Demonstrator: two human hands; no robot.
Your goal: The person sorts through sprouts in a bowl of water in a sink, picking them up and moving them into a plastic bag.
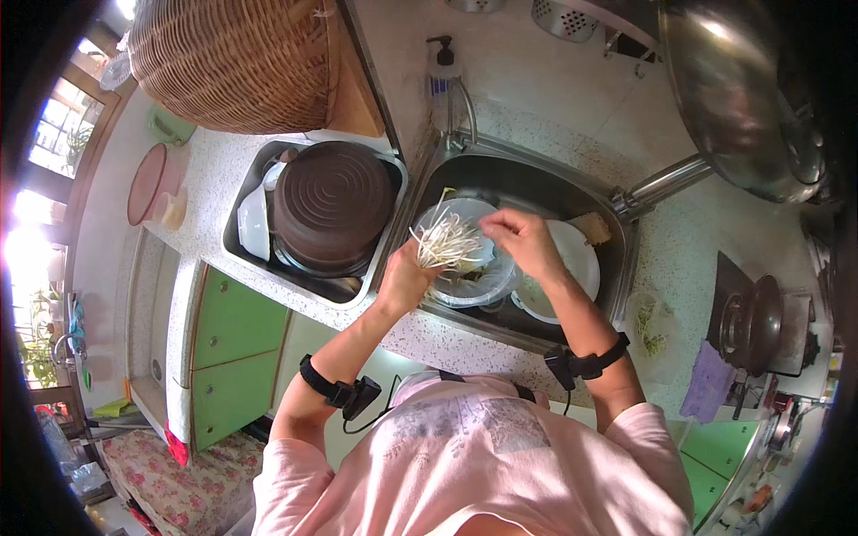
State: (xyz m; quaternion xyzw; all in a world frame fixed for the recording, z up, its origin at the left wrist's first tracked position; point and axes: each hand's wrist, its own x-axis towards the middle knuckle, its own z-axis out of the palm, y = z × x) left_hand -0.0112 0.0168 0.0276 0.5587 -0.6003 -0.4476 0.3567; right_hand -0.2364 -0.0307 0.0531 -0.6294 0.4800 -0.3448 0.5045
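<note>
My left hand (404,278) grips a bunch of thin white sprouts (448,242), their pale ends fanned out at the top. Just right of the bunch is my right hand (526,241), thumb and fingertips drawn together; whether anything thin lies between them is too small to see. Both hands are over a bowl lined with a clear plastic bag (493,291), which holds some scraps. That bowl stands in the steel sink (523,177). To its right, partly behind my right forearm, sits a white basin (583,261).
A brown sponge (591,229) lies at the sink's right side, below a metal tap (471,110). Left, a smaller basin (231,231) holds an upturned brown pot (335,204). A clear bag with green sprouts (650,331) rests on the right counter. A large metal pan (730,87) juts in at upper right.
</note>
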